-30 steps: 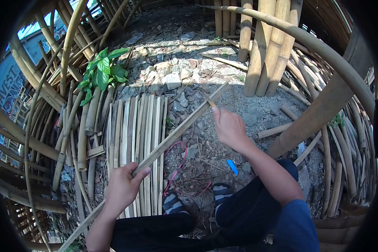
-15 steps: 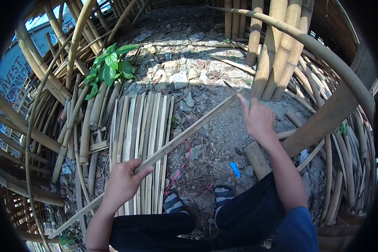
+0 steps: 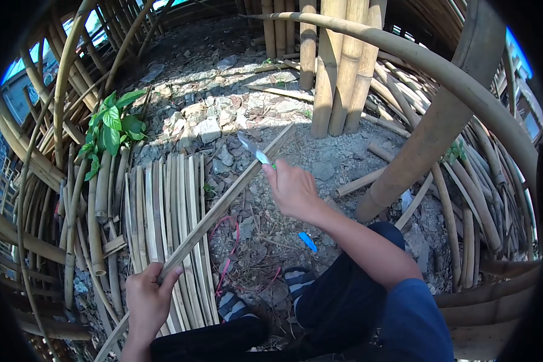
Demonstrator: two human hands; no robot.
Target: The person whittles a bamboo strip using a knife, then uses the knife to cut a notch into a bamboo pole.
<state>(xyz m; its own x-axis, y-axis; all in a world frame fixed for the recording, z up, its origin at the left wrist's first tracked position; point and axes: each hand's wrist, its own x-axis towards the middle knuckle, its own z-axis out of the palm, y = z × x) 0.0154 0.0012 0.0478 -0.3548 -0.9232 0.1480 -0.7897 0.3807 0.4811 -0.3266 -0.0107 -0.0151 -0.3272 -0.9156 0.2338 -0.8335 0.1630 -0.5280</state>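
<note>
A long bamboo strip point(image 3: 223, 202) runs diagonally from the lower left up to the upper middle. My left hand point(image 3: 149, 298) is closed around its lower part, thumb on top. My right hand point(image 3: 295, 190) grips a knife point(image 3: 254, 149) with a pale blade and a bit of green at the handle. The blade lies against the strip some way below its upper end. Beneath the strip, a row of split bamboo strips point(image 3: 157, 205) lies side by side on the ground.
A blue object point(image 3: 308, 241) and pink string point(image 3: 227, 263) lie on the stony ground before my feet. Upright bamboo poles point(image 3: 346, 66) stand at the back, with a thick slanted pole point(image 3: 425, 142) to the right. A leafy plant point(image 3: 111, 130) is at left.
The view has shifted right. My right hand and the knife have moved down along the strip, away from its upper end. My left hand still holds the strip.
</note>
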